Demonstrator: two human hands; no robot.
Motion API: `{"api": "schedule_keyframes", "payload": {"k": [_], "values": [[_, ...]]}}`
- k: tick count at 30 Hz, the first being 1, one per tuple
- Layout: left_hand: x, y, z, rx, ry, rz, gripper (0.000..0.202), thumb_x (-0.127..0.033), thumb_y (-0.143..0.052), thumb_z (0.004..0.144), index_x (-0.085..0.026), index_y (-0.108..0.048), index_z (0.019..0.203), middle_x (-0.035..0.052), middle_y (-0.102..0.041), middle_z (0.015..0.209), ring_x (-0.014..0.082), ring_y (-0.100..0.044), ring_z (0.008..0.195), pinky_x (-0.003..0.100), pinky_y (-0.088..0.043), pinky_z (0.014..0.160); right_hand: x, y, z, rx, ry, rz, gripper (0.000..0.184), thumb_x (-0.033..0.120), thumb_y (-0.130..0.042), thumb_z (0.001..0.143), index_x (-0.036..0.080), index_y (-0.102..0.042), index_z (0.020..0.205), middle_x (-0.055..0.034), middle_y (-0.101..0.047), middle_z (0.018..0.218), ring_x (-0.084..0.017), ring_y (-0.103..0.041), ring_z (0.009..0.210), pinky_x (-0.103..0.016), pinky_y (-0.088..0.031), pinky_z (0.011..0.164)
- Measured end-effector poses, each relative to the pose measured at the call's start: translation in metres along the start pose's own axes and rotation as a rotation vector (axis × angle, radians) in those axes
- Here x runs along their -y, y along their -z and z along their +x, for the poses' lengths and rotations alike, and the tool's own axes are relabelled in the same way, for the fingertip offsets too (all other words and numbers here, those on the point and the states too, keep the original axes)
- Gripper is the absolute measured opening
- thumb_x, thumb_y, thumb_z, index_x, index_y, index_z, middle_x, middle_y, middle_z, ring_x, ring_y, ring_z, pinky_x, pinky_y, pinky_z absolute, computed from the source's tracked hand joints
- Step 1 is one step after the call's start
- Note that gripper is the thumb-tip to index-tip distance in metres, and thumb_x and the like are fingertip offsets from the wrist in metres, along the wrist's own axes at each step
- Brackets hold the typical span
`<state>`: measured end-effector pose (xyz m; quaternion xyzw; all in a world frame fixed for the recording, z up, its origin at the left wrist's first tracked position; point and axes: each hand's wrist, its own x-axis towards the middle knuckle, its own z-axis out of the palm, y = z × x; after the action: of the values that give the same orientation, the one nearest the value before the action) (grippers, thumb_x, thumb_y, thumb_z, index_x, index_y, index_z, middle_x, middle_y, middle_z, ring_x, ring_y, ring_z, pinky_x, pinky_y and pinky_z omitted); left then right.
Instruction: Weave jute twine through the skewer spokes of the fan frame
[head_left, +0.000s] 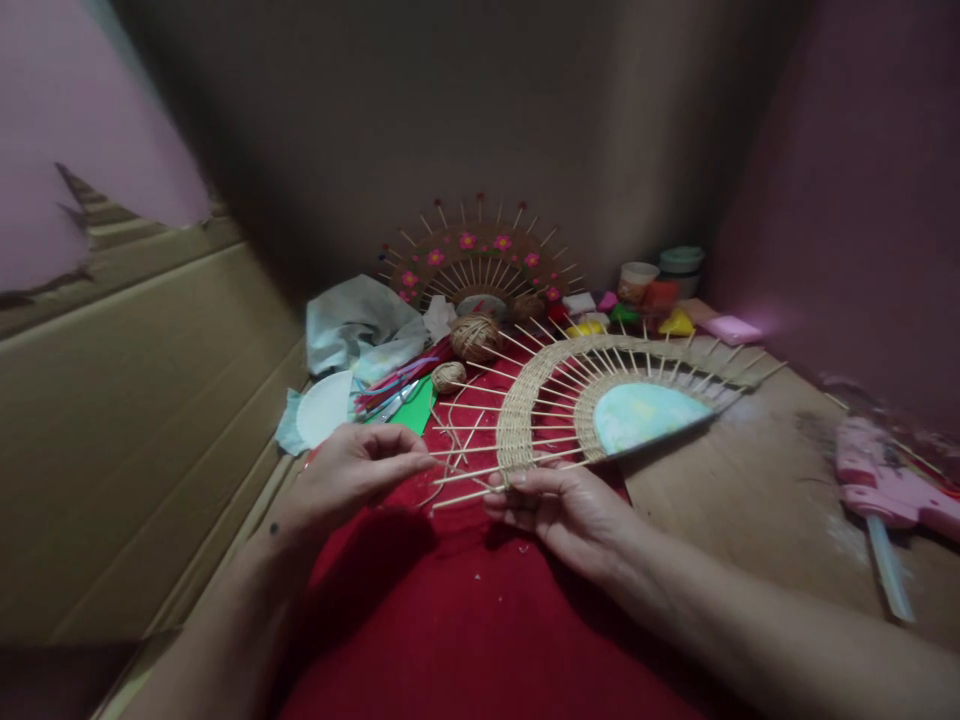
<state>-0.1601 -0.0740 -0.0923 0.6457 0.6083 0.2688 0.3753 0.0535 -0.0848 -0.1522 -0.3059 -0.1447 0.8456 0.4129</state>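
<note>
A half-round fan (517, 410) of thin sticks lies tilted over the red cloth, with two woven twine bands and a pale blue half-disc (649, 415) at its centre. My right hand (570, 510) grips its near end, thumb on the outer band beside the last sticks. Left of the stick tips, my left hand (367, 465) is closed, thumb against forefinger, on a thin strand of twine (461, 468) that runs toward the band. Behind the fan sit a large twine ball (474, 338) and a smaller twine ball (449, 377).
A pink glue gun (874, 470) lies at right on brown board. A finished fan with pink flowers (469, 245) leans at the back wall. Cardboard (135, 450) walls the left side. Pipe cleaners (405, 378), green paper (415, 408) and small tubs (637, 280) stand behind.
</note>
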Motion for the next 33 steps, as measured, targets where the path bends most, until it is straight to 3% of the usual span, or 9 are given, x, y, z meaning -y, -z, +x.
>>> {"api": "schedule_keyframes", "payload": {"k": [6,9,14,20,27,33], "values": [[-0.004,-0.015,0.014,-0.173,-0.423,0.452,0.02,-0.036,-0.055,0.08,-0.02,-0.066,0.076,-0.0001,-0.065,0.069,0.0098,-0.054,0.06,0.021,-0.04,0.059,-0.002,0.0,-0.003,0.02,-0.013,0.0,0.005,0.005,-0.06,0.056,0.009,-0.062,0.057,-0.0096,-0.066,0.062,-0.021,-0.064,0.064,-0.039,-0.048,0.077],[-0.003,-0.021,0.022,-0.241,-0.515,0.643,0.021,-0.036,-0.053,0.081,-0.021,-0.066,0.083,0.0015,-0.067,0.073,0.0112,-0.056,0.062,0.023,-0.039,0.06,-0.001,0.001,-0.004,0.026,-0.016,-0.007,0.006,0.005,-0.059,0.057,0.008,-0.063,0.059,-0.0107,-0.066,0.064,-0.02,-0.064,0.062,-0.038,-0.047,0.075],[-0.013,-0.029,0.03,-0.23,-0.529,0.736,0.024,-0.04,-0.051,0.081,-0.021,-0.066,0.078,0.0012,-0.063,0.063,0.0111,-0.051,0.054,0.023,-0.035,0.054,0.0,0.002,-0.007,0.051,-0.034,-0.004,0.009,0.006,-0.059,0.057,0.008,-0.065,0.062,-0.0099,-0.067,0.067,-0.018,-0.062,0.062,-0.037,-0.047,0.075],[-0.019,-0.035,0.035,-0.198,-0.488,0.631,0.019,-0.036,-0.055,0.079,-0.021,-0.065,0.074,0.0008,-0.06,0.059,0.0109,-0.048,0.052,0.024,-0.032,0.054,-0.001,0.0,-0.008,0.048,-0.029,0.023,0.005,0.006,-0.061,0.054,0.01,-0.061,0.055,-0.0079,-0.065,0.06,-0.019,-0.062,0.062,-0.037,-0.046,0.076],[-0.008,-0.014,0.031,-0.092,-0.344,0.379,0.02,-0.037,-0.059,0.075,-0.018,-0.064,0.072,-0.0014,-0.056,0.057,0.0087,-0.045,0.052,0.021,-0.034,0.051,-0.001,0.0,-0.008,0.049,-0.012,0.065,0.008,0.003,-0.062,0.055,0.011,-0.059,0.054,-0.0045,-0.062,0.057,-0.016,-0.06,0.058,-0.037,-0.047,0.074],[-0.004,-0.003,0.021,-0.027,-0.241,0.133,0.017,-0.032,-0.06,0.075,-0.016,-0.06,0.071,-0.0031,-0.051,0.054,0.0068,-0.043,0.047,0.018,-0.035,0.045,0.0,0.003,-0.006,0.058,-0.005,0.026,0.005,0.006,-0.061,0.058,0.01,-0.06,0.056,-0.0067,-0.063,0.058,-0.016,-0.06,0.059,-0.034,-0.047,0.071]]}}
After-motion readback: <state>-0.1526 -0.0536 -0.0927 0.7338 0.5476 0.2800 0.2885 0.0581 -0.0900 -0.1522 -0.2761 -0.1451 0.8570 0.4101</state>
